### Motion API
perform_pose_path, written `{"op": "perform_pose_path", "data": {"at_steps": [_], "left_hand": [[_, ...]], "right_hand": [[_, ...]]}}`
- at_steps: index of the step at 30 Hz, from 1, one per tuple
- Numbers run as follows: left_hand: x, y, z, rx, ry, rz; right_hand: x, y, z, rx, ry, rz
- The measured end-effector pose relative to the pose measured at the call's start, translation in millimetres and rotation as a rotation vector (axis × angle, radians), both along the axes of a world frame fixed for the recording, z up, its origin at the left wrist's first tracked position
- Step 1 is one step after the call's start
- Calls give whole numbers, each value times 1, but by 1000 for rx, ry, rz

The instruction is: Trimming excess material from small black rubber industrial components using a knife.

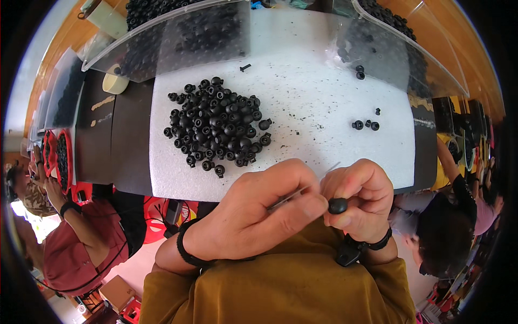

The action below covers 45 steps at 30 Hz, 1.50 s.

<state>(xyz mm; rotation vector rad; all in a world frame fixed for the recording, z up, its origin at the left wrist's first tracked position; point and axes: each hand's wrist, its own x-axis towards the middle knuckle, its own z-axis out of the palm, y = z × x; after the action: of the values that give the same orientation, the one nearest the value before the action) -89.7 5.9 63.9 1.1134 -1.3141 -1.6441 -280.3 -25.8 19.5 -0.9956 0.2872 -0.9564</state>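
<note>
Pinching a small rounded black plastic bead (338, 206) between thumb and fingers, right hand (360, 197) closed around it at lower centre-right of the frame, just below the near edge of the white foam-topped table (324, 97). Left hand (259, 216) closed on a thin grey metal pin-like tool (302, 191), long axis running from lower left up to upper right, tip passing just above the bead and poking out between the two hands. Bead lying immediately right of the left hand's fingertips, touching or nearly touching them; cannot tell whether the tool's tip meets the bead. Both hands side by side, knuckles near each other. Further up, at centre-left of the frame, a heap of similar black plastic beads (218, 121) well apart from the hands, nearer the left hand. Three loose black pieces (366, 125) at upper right, nearer the right hand.
</note>
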Motion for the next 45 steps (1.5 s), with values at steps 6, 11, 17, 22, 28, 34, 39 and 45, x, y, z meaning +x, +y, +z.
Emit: {"op": "perform_pose_path", "data": {"at_steps": [6, 11, 17, 22, 28, 34, 39, 45], "left_hand": [[4, -1, -10, -132, 19, -60], [6, 0, -16, -46, 16, -64], [11, 13, -29, 46, -117, -185], [17, 18, -29, 8, -147, -157], [30, 23, -37, -5, -115, -84], [36, 27, -36, 23, -129, -80], [38, 31, -37, 37, -142, -53], [38, 31, -37, 16, -112, -26]], "right_hand": [[0, 0, 1, -2, 106, 35], [4, -10, 10, -147, 138, -100], [-23, -96, 66, -630, 523, -859], [-9, -124, 73, -969, 1130, -1119], [47, -57, 15, -1103, 1028, -305], [66, -47, -24, -1076, 1046, -222], [68, -52, -23, -1010, 1058, -146], [65, -48, -18, -971, 1005, -224]]}}
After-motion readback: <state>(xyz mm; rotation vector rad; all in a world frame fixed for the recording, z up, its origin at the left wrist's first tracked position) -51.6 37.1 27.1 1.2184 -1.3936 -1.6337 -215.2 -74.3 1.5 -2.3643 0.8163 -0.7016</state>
